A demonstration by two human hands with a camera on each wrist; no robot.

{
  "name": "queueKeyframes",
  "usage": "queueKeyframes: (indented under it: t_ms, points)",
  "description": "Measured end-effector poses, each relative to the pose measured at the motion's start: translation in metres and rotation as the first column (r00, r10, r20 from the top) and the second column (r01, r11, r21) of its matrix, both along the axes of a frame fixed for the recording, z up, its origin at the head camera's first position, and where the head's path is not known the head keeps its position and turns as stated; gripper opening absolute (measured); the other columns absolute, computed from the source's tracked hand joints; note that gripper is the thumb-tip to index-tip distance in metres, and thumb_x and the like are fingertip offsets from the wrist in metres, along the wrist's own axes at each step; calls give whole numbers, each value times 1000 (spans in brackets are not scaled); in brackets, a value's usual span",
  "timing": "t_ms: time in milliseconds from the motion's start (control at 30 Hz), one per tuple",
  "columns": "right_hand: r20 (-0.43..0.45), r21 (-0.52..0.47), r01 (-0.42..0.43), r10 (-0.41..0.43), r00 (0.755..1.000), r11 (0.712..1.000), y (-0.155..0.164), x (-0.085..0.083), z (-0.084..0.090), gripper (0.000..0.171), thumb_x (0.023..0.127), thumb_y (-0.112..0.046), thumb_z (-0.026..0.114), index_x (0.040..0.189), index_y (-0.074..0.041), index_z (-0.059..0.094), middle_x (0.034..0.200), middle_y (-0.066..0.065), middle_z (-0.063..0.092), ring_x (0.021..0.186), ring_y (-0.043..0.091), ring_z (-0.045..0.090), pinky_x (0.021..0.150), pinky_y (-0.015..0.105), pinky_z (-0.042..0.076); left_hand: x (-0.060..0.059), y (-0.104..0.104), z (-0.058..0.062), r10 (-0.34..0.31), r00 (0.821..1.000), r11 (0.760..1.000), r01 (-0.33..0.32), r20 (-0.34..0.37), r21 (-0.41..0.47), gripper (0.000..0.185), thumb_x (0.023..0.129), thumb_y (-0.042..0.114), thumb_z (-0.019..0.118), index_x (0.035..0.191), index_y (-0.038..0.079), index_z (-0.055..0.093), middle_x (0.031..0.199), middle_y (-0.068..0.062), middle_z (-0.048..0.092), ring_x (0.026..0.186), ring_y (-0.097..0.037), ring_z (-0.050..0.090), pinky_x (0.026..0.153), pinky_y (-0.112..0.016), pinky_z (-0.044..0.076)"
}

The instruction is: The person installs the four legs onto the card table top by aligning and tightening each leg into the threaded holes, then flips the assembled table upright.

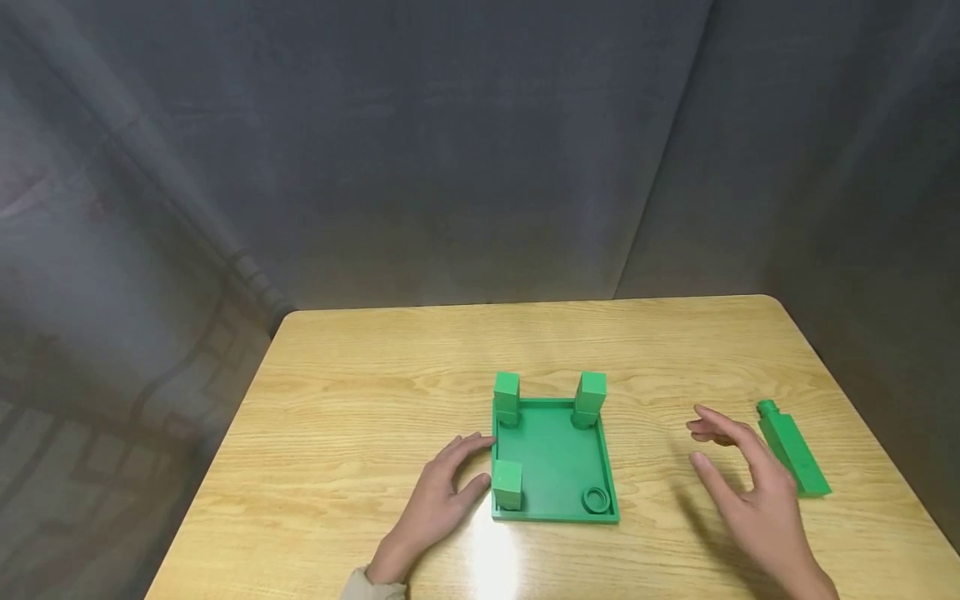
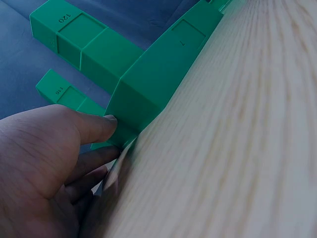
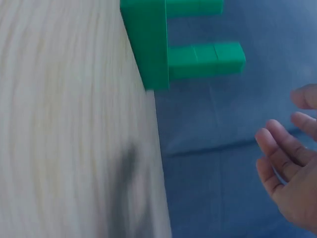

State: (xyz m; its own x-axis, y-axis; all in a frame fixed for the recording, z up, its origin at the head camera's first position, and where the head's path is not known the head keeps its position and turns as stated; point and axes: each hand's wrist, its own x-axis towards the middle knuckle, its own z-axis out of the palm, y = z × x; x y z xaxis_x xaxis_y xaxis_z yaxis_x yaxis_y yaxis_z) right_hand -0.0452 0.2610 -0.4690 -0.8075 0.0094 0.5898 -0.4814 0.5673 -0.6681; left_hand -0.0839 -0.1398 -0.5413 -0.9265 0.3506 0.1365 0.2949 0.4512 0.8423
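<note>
We see a green square tray [image 1: 558,467] lying flat near the middle of the tabletop [image 1: 360,400], closer to its near edge than to its far edge. 3 green square posts stand upright in the tray: 1 at the far left corner [image 1: 506,398], 1 at the far right corner [image 1: 590,398], and 1 at the near left corner [image 1: 507,484]. At the near right corner of the tray we see an empty round socket [image 1: 596,499].

The left hand [image 1: 442,500] rests on the tabletop against the left wall of the tray. In the left wrist view the thumb [image 2: 96,126] presses the tray wall [image 2: 163,74] beside the near left post, and the other fingers lie nearly straight beneath it. The grip of this hand is released: it touches the tray but clasps nothing.

The right hand [image 1: 750,487] hovers above the tabletop between the tray and a 4th green post [image 1: 791,447]. That post lies on its side near the right edge of the tabletop, with its round peg end pointing toward the far edge. The fingers are spread and slightly bent, as the right wrist view [image 3: 290,168] confirms. The grip is released and holds nothing. We cannot tell whether the hand touches the lying post; it is just beside it.
</note>
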Motion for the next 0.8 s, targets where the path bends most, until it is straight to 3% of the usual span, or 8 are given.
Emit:
queueKeyframes:
  t_ms: [233, 500, 633, 767, 800]
  points:
    - [39, -50, 98, -96, 995, 994, 21, 4, -7, 78, 80, 32, 75, 152, 6, 61, 127, -19, 69, 117, -4, 63, 103, 8, 45, -1, 0, -1, 1, 1000, 1000, -1, -4, 1, 54, 104, 16, 77, 155, 25, 64, 159, 3, 64, 156, -32, 50, 136, -59, 27]
    - [88, -39, 277, -273, 958, 960, 46, 6, -12, 83, 77, 27, 82, 153, 1, 62, 125, -31, 65, 109, -14, 61, 99, 4, 42, 0, 0, 0, 7, 1000, 1000, -7, 2, -2, 52, 104, 18, 77, 155, 25, 65, 159, 3, 64, 156, -33, 50, 135, -61, 28]
    - [112, -2, 372, -370, 922, 928, 57, 8, -14, 85, 77, 22, 85, 155, -3, 62, 120, -38, 60, 106, -19, 56, 95, 1, 39, 1, 0, 1, 6, 1000, 1000, -6, 2, 0, 52, 104, 17, 77, 155, 25, 65, 159, 4, 64, 157, -34, 50, 135, -61, 28]
    - [200, 89, 433, -442, 875, 897, 66, 7, -19, 84, 82, 12, 88, 159, -7, 58, 117, -44, 50, 106, -23, 46, 88, 2, 33, 1, 0, 1, 5, 1000, 1000, -5, 3, 3, 52, 104, 17, 77, 154, 25, 65, 159, 5, 64, 157, -33, 50, 136, -60, 28]
    - [219, 116, 441, -456, 863, 890, 69, 7, -21, 84, 83, 9, 89, 160, -6, 57, 118, -41, 50, 107, -23, 42, 87, 3, 32, 1, 0, 1, 5, 1000, 1000, -5, 5, 4, 52, 104, 18, 77, 154, 25, 65, 159, 5, 64, 157, -33, 50, 136, -60, 28]
